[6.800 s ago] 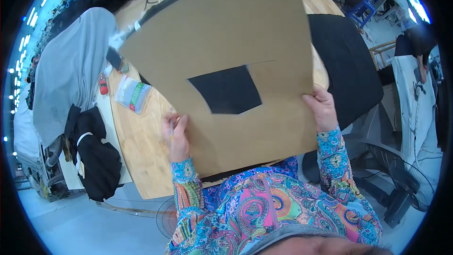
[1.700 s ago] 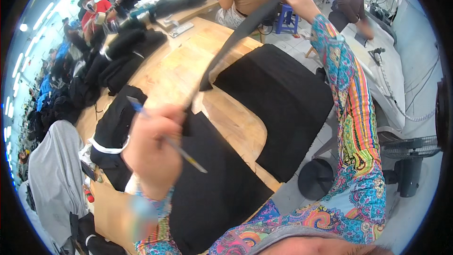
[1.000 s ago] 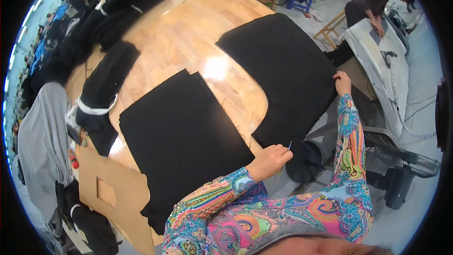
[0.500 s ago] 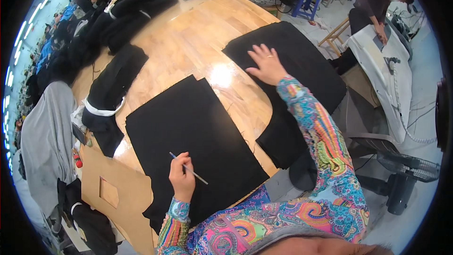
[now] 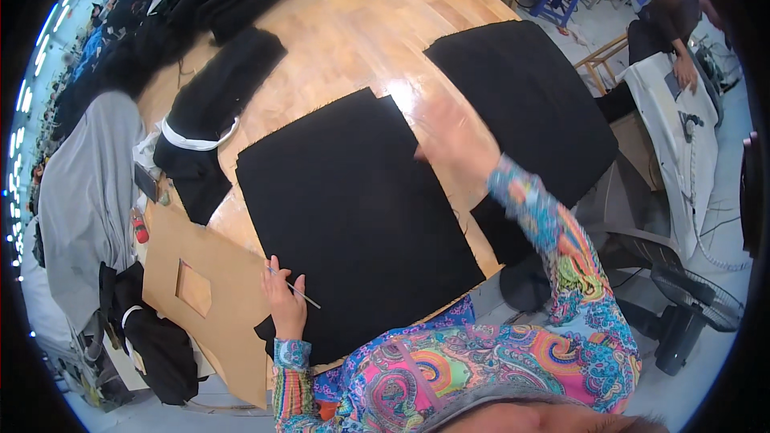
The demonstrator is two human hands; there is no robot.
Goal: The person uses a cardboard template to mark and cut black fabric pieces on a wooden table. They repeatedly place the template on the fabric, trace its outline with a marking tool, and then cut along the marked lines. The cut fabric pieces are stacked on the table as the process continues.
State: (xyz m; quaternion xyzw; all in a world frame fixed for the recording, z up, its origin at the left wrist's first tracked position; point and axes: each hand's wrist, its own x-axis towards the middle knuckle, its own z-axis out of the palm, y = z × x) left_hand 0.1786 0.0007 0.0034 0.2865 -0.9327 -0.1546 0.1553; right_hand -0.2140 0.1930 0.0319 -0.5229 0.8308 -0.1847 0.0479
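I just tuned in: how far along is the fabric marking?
Done: the cardboard template lies aside, left of the near black fabric panel. In hand: the left hand holds a thin marking stick; the blurred right hand is over the panel. No marks visible; the second panel waits.

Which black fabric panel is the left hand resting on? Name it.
The near panel, the one in front of the person. The left hand, holding a thin stick, sits at its lower left edge beside the cardboard template; the far panel lies toward the table's right end.

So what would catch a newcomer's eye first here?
Probably the big black fabric panel spread across the wooden table, with a second black panel to its right. The left hand rests on the near panel's edge holding a thin stick-like tool, beside a brown cardboard template.
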